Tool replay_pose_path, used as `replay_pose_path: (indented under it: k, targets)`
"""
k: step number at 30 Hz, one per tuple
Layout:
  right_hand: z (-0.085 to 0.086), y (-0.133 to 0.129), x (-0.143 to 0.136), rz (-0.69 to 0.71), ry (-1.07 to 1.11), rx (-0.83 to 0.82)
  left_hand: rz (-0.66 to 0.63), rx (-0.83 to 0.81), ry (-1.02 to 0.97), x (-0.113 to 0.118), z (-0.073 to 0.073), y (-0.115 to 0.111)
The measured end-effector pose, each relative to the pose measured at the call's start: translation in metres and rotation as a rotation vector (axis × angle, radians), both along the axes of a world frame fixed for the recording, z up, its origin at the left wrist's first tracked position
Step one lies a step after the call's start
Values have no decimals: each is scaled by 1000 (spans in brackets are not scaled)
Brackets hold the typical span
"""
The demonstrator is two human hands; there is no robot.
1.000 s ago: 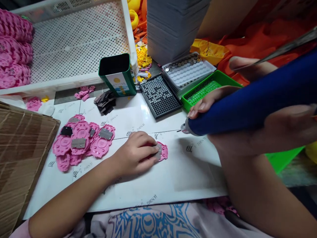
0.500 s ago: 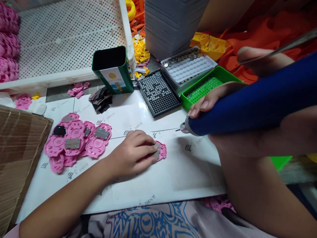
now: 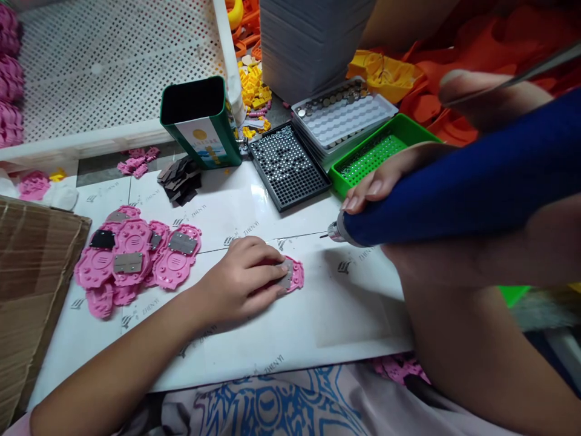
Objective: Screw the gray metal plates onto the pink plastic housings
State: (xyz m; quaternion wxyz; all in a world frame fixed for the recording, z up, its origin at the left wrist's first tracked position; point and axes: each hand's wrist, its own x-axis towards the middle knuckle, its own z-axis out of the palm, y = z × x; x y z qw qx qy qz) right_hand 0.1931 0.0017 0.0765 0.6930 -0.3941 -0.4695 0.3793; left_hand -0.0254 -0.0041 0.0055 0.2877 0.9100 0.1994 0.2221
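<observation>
pink piece under left fingertips

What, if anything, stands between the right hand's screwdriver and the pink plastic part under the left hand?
Nothing visible stands between the blue electric screwdriver in the right hand and the uncovered end of the pink plastic part; the white work surface shows between them. The left hand covers some of the gray plate on it.

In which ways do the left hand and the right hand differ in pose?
The left hand lies palm down on a pink part with a grey plate; the right hand is wrapped around a blue driver. The left hand shows almost whole; the right hand is partly hidden behind the blue driver. Both hands are bare.
</observation>
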Motion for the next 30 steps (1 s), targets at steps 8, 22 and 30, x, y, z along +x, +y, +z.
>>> replay_pose_path:
  k: [8,22,30]
  targets:
    - [-4,-1,8,12,-66,-27,6,26,-8,0,-1,0]
    - [-16,10,-1,-85,65,154,24,-10,-22,-2,-4,-2]
    - [-12,78,-25,-262,144,176,48,13,-57,-2,-11,-4]
